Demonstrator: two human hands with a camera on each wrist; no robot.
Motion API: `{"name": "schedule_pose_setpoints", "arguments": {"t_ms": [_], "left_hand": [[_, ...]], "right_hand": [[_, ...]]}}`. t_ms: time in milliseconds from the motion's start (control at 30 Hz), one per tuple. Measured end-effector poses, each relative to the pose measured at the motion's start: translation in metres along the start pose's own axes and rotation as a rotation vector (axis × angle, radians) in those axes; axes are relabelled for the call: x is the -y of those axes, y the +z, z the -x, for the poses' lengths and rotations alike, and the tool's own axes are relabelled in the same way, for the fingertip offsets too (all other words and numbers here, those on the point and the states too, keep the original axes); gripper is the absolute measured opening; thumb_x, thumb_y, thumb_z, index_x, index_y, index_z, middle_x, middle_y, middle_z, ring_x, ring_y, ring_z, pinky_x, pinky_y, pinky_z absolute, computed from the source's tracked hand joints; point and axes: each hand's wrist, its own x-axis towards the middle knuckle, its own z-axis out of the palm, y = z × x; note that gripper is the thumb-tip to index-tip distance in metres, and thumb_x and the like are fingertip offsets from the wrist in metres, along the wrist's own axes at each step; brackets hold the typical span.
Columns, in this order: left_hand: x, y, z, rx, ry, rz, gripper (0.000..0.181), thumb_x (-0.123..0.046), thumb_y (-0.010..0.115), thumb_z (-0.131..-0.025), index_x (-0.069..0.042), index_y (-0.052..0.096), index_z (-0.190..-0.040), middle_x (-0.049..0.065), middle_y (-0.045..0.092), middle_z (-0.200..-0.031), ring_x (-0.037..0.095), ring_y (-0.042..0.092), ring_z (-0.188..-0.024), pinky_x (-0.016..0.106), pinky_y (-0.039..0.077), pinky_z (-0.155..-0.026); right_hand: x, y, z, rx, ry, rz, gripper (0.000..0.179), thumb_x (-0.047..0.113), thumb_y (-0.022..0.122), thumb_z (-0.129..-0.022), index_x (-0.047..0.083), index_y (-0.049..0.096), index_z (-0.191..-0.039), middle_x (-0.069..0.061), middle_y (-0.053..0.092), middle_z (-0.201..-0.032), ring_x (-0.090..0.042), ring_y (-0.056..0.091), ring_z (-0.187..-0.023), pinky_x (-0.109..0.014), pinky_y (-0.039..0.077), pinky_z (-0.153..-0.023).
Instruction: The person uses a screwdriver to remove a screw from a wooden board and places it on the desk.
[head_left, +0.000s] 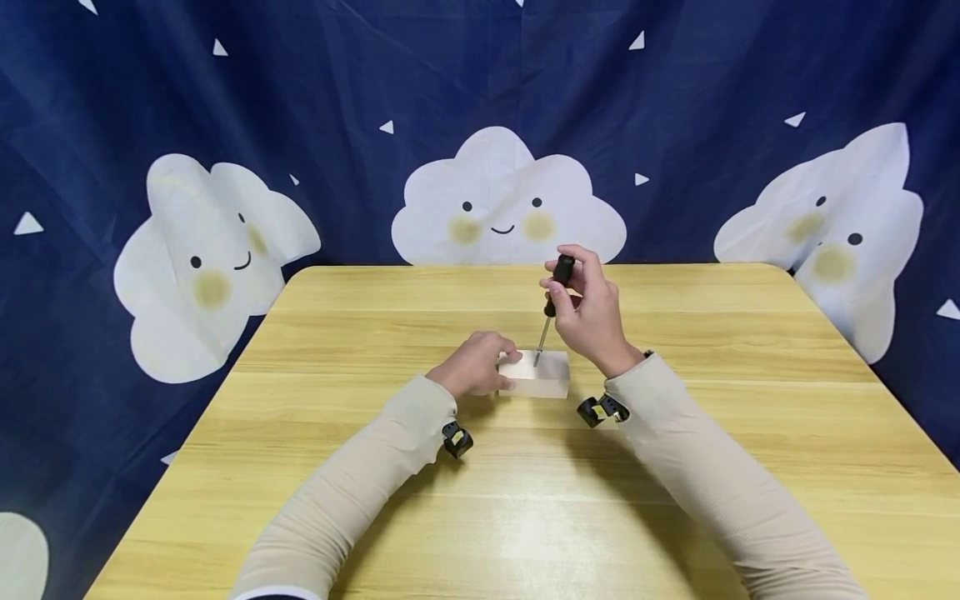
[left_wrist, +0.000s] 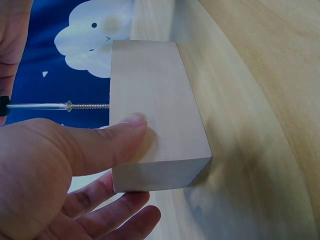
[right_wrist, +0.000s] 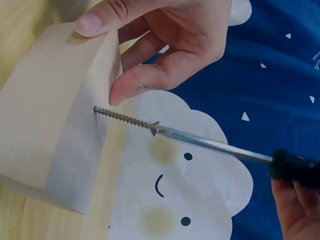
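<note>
A pale wooden block (head_left: 536, 386) rests on the table, and my left hand (head_left: 477, 364) grips its left end, thumb (left_wrist: 115, 142) on the near side face. Above and to the right, my right hand (head_left: 590, 315) holds a screwdriver (head_left: 563, 271) by its black handle, the steel shaft (right_wrist: 215, 145) pointing down. A long threaded screw (right_wrist: 125, 118) sits in line at the tip of the shaft, its flared head against the driver. The screw's other end meets the block's top face, with nearly all of the thread showing outside the wood.
The light wood-grain table (head_left: 360, 325) spreads around the block on all sides. Behind it hangs a dark blue curtain (head_left: 337, 100) with white clouds and small triangles. Black wrist cameras (head_left: 600, 410) sit on both beige sleeves (head_left: 697, 450).
</note>
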Motion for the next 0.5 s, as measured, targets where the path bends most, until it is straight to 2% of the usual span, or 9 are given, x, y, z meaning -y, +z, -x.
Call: {"name": "schedule_pose_setpoints", "arguments": {"t_ms": [67,167,300,500], "left_hand": [[0.0003,0.0003,0.0001,0.000,0.004,-0.004,0.041,-0.017,0.082,-0.078,-0.009,0.069,-0.116,0.008,0.064,-0.123,0.024,0.054,-0.117,0.036,0.042,-0.104],[0.0006,0.0004,0.0001,0.006,0.010,-0.009,0.041,-0.017,0.082,-0.078,-0.009,0.069,-0.117,0.007,0.064,-0.123,0.024,0.054,-0.119,0.036,0.041,-0.104],[0.0006,0.0002,-0.0001,0.010,0.013,-0.007,0.042,-0.017,0.082,-0.079,-0.008,0.068,-0.118,0.006,0.064,-0.125,0.024,0.053,-0.121,0.036,0.041,-0.105],[0.0006,-0.0005,-0.0002,0.009,0.010,0.003,0.041,-0.016,0.082,-0.079,-0.008,0.069,-0.117,0.006,0.064,-0.125,0.024,0.052,-0.122,0.036,0.040,-0.105]], "right_hand": [[-0.0009,0.0001,0.0011,-0.008,0.003,0.034,0.042,-0.002,0.065,-0.090,-0.001,0.048,-0.128,-0.020,0.065,-0.105,-0.031,0.068,-0.087,-0.037,0.059,-0.064],[-0.0012,0.0007,0.0017,-0.045,0.005,0.111,0.050,0.007,0.078,-0.082,0.002,0.054,-0.125,-0.018,0.061,-0.093,-0.028,0.064,-0.080,-0.035,0.058,-0.056],[-0.0002,0.0023,0.0002,-0.108,-0.011,0.159,0.055,0.009,0.087,-0.072,0.003,0.059,-0.119,-0.015,0.055,-0.082,-0.025,0.062,-0.069,-0.033,0.055,-0.051],[0.0018,0.0024,-0.0026,-0.123,-0.016,0.141,0.047,0.005,0.083,-0.076,0.001,0.060,-0.117,-0.015,0.056,-0.079,-0.024,0.062,-0.063,-0.034,0.057,-0.053]]}}
